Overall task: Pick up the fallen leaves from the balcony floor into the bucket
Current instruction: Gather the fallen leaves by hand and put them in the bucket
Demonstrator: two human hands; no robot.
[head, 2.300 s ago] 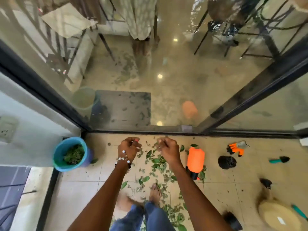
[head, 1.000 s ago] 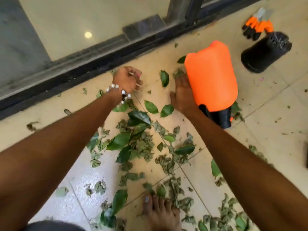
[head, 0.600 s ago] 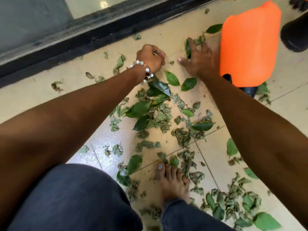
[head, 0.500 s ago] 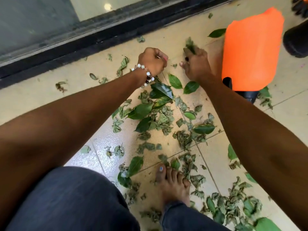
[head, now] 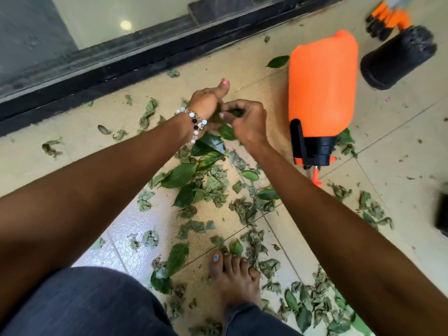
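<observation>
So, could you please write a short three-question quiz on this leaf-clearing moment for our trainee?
1. True or false: the bucket is in view.
2. Which hand pinches leaves: A left, B right?
3. Fill in: the orange sprayer lies on its ____ on the floor.

Key: 1 false. 2 B; the left hand meets it, thumb raised. 3 side.

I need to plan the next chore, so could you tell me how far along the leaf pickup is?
Early stage. The bucket is out of view, so nothing shows as done. In hand: the right hand pinches leaves against the left hand, which holds a small bunch. Left: many fallen leaves litter the tiles, from the orange sprayer to the bare foot.
</observation>
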